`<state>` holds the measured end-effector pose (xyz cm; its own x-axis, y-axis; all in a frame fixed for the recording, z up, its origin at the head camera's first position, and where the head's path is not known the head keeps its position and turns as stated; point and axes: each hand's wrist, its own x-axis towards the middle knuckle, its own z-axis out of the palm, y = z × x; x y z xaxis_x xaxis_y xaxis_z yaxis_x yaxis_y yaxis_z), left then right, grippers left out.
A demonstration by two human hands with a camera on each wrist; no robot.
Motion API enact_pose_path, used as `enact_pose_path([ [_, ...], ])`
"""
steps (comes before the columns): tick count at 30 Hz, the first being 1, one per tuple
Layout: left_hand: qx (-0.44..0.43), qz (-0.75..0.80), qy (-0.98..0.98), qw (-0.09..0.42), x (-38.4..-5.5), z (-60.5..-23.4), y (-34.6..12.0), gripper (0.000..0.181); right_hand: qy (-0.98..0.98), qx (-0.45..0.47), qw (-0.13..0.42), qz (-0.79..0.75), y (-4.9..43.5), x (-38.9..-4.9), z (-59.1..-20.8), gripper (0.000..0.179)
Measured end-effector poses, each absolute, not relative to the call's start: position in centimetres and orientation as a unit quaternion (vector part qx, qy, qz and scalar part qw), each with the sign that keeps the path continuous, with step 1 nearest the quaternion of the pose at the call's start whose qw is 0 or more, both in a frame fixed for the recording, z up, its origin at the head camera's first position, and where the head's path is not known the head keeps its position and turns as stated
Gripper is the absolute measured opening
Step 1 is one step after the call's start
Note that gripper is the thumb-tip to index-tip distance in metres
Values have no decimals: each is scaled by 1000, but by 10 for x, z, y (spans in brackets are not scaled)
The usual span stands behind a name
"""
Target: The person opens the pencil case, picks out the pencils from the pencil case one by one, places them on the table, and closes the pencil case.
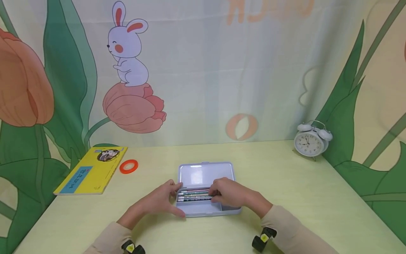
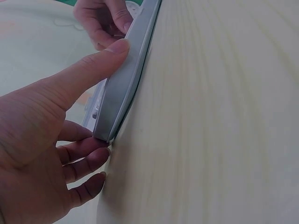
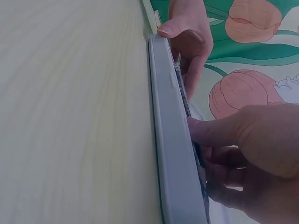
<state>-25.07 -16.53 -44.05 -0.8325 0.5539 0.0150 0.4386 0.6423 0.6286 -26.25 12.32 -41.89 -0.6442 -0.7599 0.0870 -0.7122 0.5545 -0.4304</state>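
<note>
An open white pencil case [image 1: 203, 209] lies on the table with its lid [image 1: 206, 175] tipped back. Several pencils [image 1: 194, 195] lie side by side in its long compartment. My left hand [image 1: 163, 199] holds the case's left end, thumb at the front edge and fingers round the side; in the left wrist view the thumb [image 2: 93, 70] rests along the case wall. Over the pencils' right part, my right hand [image 1: 229, 192] has its thumb and curled fingers gripping them. Its palm hides the pencils' right ends. The right wrist view shows its thumb [image 3: 215, 132] at the front pencil.
A yellow book [image 1: 92, 171] lies at the table's left, with an orange ring [image 1: 128, 166] beside it. At the back right stands a white alarm clock [image 1: 309, 143]. Behind the table [image 1: 269, 169] hangs a printed curtain [image 1: 196, 77].
</note>
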Motion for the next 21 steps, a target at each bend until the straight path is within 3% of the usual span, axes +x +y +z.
enact_pose_path([
  [6,281,323,900,86,-251,-441,-166,108,873,-411,56,-258,123,-262,-416,10],
  [14,278,328,898,90,-251,-440,-166,108,879,-404,17,-252,129,-262,-406,9],
  [21,276,326,899,93,-250,-440,-166,108,887,-389,1,-249,169,-263,-392,21],
])
